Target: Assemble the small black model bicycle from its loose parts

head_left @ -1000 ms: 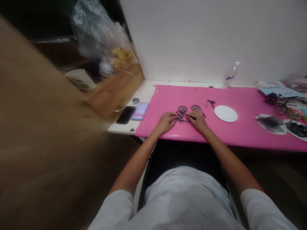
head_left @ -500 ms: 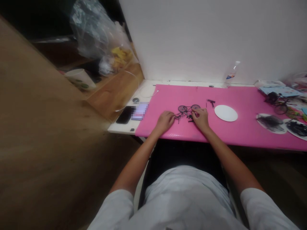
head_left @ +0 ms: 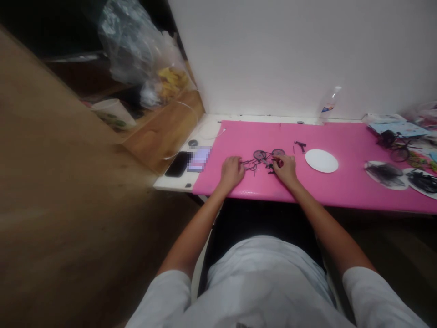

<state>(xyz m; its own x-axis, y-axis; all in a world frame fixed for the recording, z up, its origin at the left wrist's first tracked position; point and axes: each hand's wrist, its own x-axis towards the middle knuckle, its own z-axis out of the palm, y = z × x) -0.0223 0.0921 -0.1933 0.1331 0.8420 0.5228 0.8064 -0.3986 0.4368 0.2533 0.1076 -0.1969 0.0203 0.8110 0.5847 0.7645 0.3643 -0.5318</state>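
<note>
Small, thin black bike parts (head_left: 260,156) lie between my left hand (head_left: 233,173) and right hand (head_left: 285,170); fingertips are blurry, so I can't tell if they pinch.

Two hands (head_left: 232,173), two nearby spoked wheels (head_left: 260,155), three plates (head_left: 321,161) and one bottle (head_left: 330,104).

White short-sleeved shirt (head_left: 266,278), black legwear (head_left: 259,218), bare hands (head_left: 232,173).
</note>
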